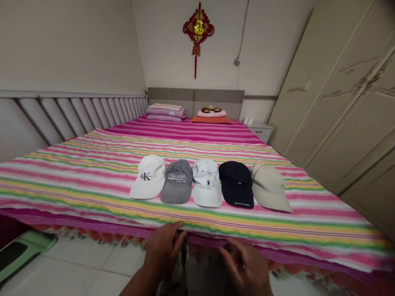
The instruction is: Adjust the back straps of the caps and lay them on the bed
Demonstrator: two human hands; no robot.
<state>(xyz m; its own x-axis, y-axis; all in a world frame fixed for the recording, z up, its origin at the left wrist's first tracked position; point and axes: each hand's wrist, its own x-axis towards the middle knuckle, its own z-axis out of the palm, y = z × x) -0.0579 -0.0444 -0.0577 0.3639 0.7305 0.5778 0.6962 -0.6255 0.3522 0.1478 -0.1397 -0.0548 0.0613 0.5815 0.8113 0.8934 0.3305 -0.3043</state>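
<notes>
Several baseball caps lie in a row on the bed, brims toward me. From left to right they are a white cap (151,176), a grey cap (177,181), a pale blue cap (207,183), a black cap (237,183) and a beige cap (270,187). My left hand (163,248) is at the bed's front edge, fingers pinched, with something dark at the fingertips. Across from it, my right hand (247,265) is also closed around something dark and too blurred to name. Dark, patterned fabric (180,271) hangs below my left hand. Neither hand touches a cap.
The striped bedspread (92,172) covers the bed. Folded purple bedding (166,113) and a pink and orange stack (212,117) lie by the headboard (216,96). A green stool (33,244) stands at lower left, a wardrobe (333,123) at right.
</notes>
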